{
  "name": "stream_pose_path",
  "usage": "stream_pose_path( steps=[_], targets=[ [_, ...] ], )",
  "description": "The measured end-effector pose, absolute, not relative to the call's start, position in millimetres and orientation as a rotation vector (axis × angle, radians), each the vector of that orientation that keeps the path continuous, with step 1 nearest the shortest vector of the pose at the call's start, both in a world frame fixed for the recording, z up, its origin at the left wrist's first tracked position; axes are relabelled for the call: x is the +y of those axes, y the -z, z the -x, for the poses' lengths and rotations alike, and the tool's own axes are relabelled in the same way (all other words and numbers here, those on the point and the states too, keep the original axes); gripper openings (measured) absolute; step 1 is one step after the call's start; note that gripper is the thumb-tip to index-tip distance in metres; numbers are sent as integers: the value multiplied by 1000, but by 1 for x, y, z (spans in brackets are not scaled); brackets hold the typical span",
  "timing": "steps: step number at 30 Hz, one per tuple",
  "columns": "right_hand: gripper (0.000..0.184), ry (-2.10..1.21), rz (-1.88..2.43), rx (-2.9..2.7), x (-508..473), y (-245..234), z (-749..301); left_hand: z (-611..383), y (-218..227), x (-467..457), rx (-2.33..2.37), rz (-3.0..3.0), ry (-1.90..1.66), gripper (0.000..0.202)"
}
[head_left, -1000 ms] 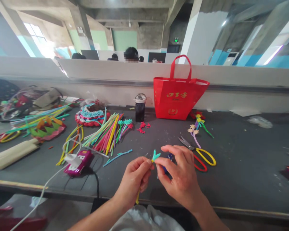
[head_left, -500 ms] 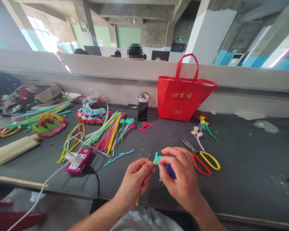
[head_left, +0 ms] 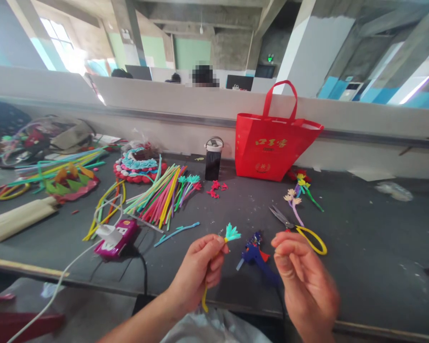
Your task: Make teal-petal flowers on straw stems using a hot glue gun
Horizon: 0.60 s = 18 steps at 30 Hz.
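Observation:
My left hand (head_left: 198, 274) pinches a yellow pipe-cleaner stem with a small teal flower (head_left: 231, 233) at its top, held upright over the front of the dark table (head_left: 361, 247). My right hand (head_left: 303, 281) hovers to the right of the flower, apart from it, fingers curled with thumb and forefinger together and nothing visible in them. A blue glue gun (head_left: 254, 253) lies on the table between my hands. Scissors (head_left: 300, 228) with yellow and red handles lie just beyond my right hand.
A bundle of coloured pipe cleaners (head_left: 160, 195) lies left of centre, with a purple power strip (head_left: 116, 237) and white cable nearby. A red tote bag (head_left: 271, 150) and a black bottle (head_left: 212, 159) stand at the back. Finished flowers (head_left: 300, 190) lie by the bag.
My right hand has let go of the teal flower and pulled away to the right, uncovering the blue glue gun. My left hand keeps holding the stem.

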State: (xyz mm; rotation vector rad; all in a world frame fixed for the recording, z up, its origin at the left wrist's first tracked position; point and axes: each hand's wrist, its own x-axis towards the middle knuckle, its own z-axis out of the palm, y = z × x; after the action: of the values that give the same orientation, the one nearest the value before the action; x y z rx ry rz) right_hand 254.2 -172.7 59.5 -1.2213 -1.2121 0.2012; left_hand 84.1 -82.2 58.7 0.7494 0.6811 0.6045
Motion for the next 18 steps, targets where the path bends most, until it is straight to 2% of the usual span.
stream_pose_path(
  steps=[6, 11, 18],
  targets=[
    [19, -340, 1126, -1468, -169, -50, -245, -84, -59, -81, 665, -724, -592, 24],
    [5, -186, 1289, -1531, -165, -47, -238, -84, -57, -82, 659, -767, -678, 23],
    [5, -62, 1362, -1464, -166, -43, -233, -82, -56, -85, 633, -811, -733, 22]
  ],
)
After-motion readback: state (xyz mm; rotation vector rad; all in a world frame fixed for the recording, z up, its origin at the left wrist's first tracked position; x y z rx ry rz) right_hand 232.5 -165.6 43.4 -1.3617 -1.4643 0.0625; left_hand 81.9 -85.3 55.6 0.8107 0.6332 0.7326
